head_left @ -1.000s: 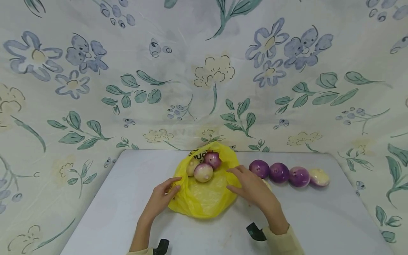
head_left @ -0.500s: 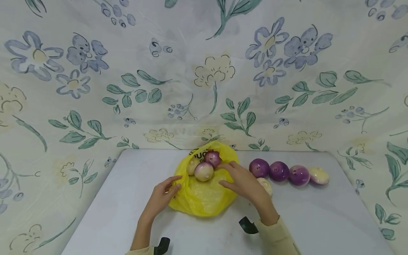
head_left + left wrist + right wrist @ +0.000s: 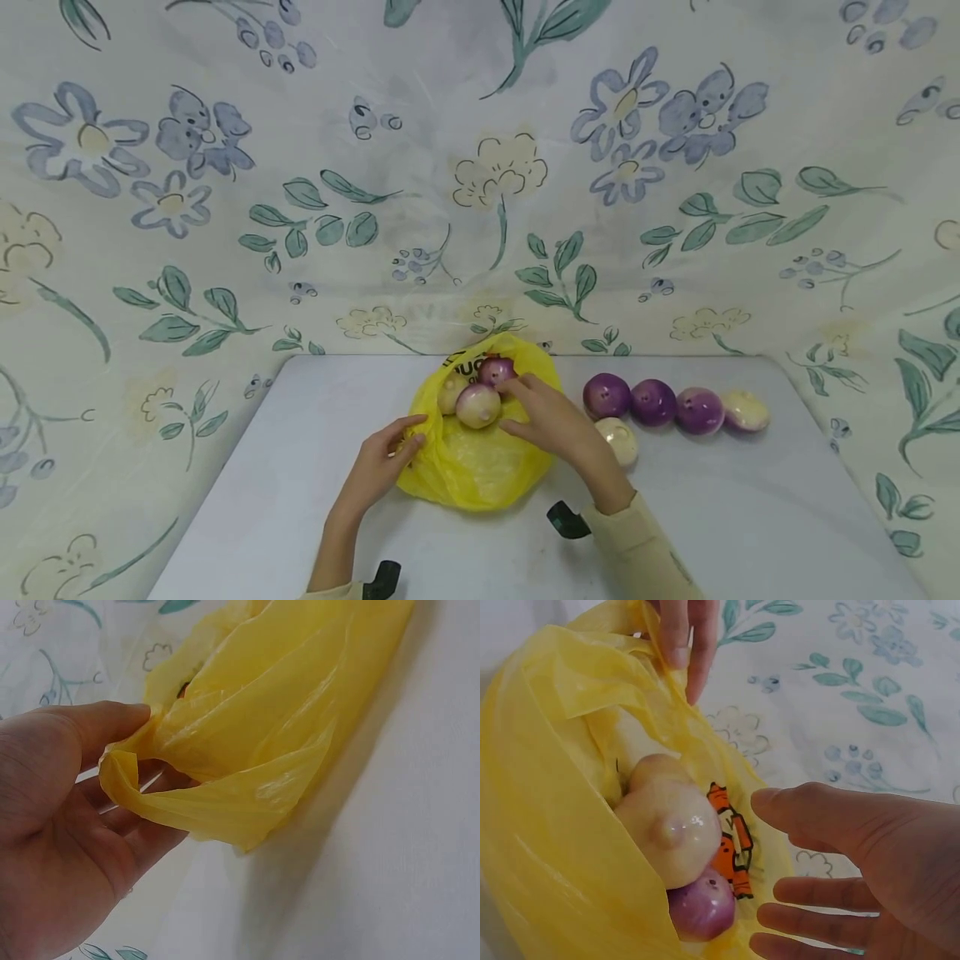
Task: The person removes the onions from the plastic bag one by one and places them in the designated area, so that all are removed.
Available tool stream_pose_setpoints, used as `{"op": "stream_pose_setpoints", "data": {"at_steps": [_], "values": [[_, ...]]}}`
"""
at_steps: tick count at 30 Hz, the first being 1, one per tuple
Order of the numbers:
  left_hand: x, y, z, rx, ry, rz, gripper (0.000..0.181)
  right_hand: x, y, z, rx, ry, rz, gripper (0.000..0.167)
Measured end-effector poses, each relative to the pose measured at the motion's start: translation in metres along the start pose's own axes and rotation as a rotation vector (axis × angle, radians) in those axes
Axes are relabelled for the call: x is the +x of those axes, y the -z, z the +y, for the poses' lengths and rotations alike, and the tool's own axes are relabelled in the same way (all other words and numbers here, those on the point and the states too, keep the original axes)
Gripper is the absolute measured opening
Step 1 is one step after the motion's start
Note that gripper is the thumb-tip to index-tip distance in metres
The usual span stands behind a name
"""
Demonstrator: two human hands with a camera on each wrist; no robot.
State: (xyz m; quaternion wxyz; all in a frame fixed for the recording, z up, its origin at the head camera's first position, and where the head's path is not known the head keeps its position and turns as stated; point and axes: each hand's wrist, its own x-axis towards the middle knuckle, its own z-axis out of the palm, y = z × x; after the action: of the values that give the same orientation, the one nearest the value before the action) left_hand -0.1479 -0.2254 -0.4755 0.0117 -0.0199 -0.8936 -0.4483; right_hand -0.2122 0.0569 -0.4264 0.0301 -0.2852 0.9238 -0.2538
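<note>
A yellow plastic bag (image 3: 487,475) lies spread with its mouth toward me. Inside it sit three glossy onions: a pale one (image 3: 478,406) in front, a purple one (image 3: 497,371) behind it, and a yellowish one partly hidden at the left. My left hand (image 3: 378,462) pinches the bag's left rim; in the left wrist view the thumb and fingers (image 3: 169,832) stand either side of the folded plastic. Over the bag's right side reaches my right hand (image 3: 555,417), its fingers extended beside the purple onion. In the right wrist view that hand (image 3: 855,862) holds nothing.
Right of the bag, a row of onions (image 3: 652,403) runs along the white table (image 3: 750,517), ending in a pale one (image 3: 747,412). Another pale onion (image 3: 618,442) sits by my right wrist. A floral cloth (image 3: 420,208) hangs behind the table.
My right hand has moved left from the bag's right rim to over the bag, beside the purple onion. The pale onion near my right wrist has come into view. My left hand stays put.
</note>
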Motion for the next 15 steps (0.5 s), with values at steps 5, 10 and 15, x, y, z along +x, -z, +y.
{"op": "stream_pose_setpoints", "data": {"at_steps": [5,10,15], "values": [[0.0,-0.001,0.001,-0.008,-0.005,-0.002,0.034,0.008,-0.002,0.0,-0.023,0.006,-0.01,0.055],[-0.001,0.0,0.001,-0.014,-0.035,0.001,0.034,0.016,-0.005,-0.003,-0.027,0.001,0.004,0.052],[-0.002,0.0,0.0,-0.008,-0.033,-0.003,0.035,0.024,-0.013,-0.004,-0.003,-0.028,0.002,0.057]]}}
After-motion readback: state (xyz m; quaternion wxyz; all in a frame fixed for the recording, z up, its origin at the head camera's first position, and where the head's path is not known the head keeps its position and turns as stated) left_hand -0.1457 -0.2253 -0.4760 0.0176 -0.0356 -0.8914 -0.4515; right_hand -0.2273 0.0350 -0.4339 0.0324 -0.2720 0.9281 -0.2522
